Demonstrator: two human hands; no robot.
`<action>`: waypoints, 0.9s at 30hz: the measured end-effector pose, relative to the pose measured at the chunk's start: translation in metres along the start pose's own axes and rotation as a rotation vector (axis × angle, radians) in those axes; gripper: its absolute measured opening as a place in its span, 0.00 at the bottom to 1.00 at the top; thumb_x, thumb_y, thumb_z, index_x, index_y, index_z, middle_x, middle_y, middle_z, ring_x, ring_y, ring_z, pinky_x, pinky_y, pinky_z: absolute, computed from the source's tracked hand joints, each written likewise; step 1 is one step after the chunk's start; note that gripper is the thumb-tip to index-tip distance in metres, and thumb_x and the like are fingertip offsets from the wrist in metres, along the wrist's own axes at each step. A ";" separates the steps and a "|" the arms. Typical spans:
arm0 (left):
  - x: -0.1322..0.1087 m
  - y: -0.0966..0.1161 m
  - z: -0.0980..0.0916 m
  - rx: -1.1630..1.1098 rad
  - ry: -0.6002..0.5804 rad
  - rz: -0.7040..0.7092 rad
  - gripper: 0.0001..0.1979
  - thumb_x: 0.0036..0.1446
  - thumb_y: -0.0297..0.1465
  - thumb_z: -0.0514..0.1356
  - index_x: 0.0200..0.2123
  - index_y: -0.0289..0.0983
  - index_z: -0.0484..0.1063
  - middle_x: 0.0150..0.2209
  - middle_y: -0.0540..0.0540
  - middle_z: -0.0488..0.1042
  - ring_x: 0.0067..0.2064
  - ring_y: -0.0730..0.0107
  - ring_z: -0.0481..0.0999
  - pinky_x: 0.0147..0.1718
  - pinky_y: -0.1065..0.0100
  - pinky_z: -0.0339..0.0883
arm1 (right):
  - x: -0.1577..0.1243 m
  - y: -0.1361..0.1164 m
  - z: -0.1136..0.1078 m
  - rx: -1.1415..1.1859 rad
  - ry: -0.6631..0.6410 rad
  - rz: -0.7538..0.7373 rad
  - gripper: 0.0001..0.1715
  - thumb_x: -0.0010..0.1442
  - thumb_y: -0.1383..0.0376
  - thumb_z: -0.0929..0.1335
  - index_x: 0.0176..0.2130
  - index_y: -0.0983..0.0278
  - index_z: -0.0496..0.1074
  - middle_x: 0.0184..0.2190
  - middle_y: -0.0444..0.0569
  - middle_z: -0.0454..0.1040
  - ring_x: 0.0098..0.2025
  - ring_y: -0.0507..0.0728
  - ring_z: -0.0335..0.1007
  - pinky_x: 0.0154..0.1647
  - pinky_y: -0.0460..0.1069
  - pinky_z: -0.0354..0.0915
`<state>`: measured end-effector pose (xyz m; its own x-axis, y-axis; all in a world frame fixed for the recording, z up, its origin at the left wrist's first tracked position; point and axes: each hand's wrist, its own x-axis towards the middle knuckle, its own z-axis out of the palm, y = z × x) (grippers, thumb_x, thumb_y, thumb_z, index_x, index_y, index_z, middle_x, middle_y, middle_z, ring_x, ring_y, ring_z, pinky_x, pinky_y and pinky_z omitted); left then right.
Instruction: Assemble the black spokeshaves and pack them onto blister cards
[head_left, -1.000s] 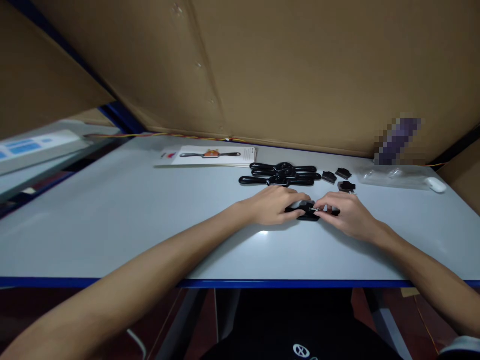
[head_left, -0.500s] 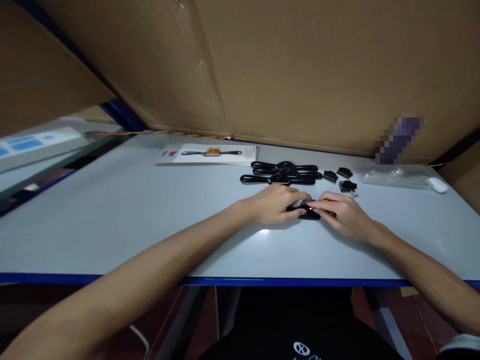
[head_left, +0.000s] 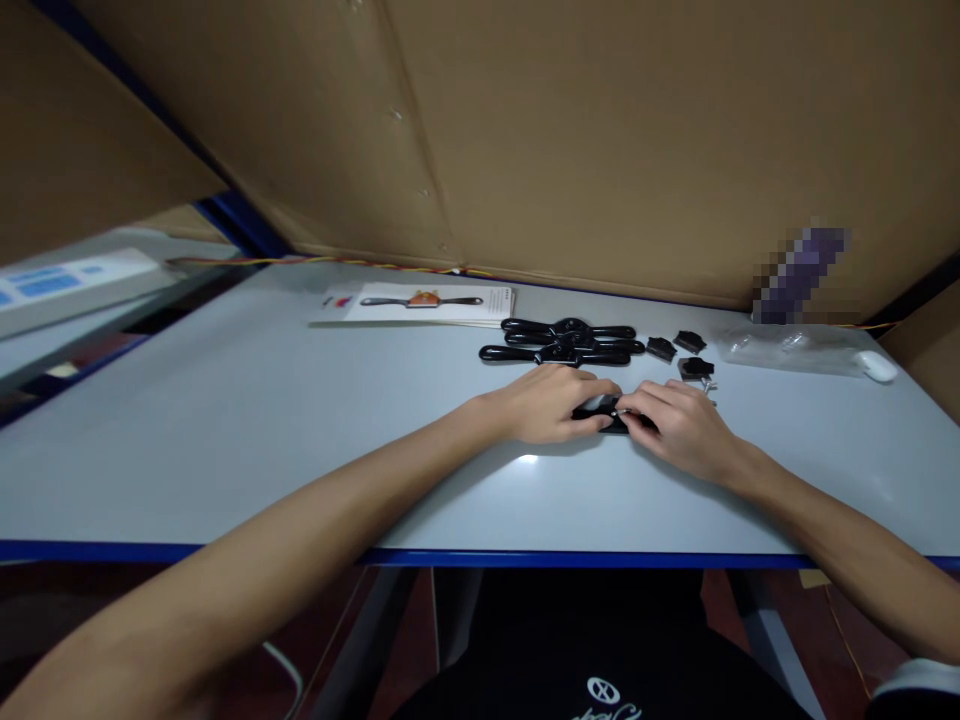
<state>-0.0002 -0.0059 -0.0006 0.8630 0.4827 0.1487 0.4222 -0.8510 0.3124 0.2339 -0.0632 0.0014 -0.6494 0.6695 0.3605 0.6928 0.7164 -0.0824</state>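
A black spokeshave (head_left: 616,428) lies on the table in front of me, largely covered by my fingers. My left hand (head_left: 559,405) grips its left part, with thumb and fingers on either side and a grey blade showing between them. At its middle, my right hand (head_left: 671,418) pinches a small shiny metal screw (head_left: 616,412); the fingertips hide most of it. Just beyond my hands are several black spokeshave bodies (head_left: 566,345) close together. To their right lie blades with black caps (head_left: 661,349), and small metal screws (head_left: 709,384) sit beside the nearest one.
White printed cards (head_left: 435,304) picturing a spokeshave lie at the back of the table (head_left: 225,430). A clear plastic bag (head_left: 795,350) and a white rounded object (head_left: 876,367) are at the right. Cardboard walls (head_left: 600,150) rise behind, with a thin cable along their foot.
My right hand has shifted slightly left, its fingers curling more closely over the middle of the spokeshave. My left hand keeps its hold in nearly the same place.
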 end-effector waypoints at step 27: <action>0.002 -0.004 0.001 -0.167 0.004 -0.088 0.18 0.72 0.38 0.44 0.40 0.37 0.71 0.30 0.48 0.73 0.31 0.67 0.69 0.33 0.66 0.58 | 0.000 0.005 0.002 0.085 0.051 -0.014 0.13 0.71 0.66 0.63 0.40 0.64 0.77 0.27 0.46 0.76 0.27 0.53 0.66 0.36 0.51 0.62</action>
<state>-0.0004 -0.0016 -0.0024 0.8236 0.5547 0.1180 0.4435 -0.7596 0.4757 0.2370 -0.0590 -0.0013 -0.6403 0.6503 0.4088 0.6534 0.7409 -0.1553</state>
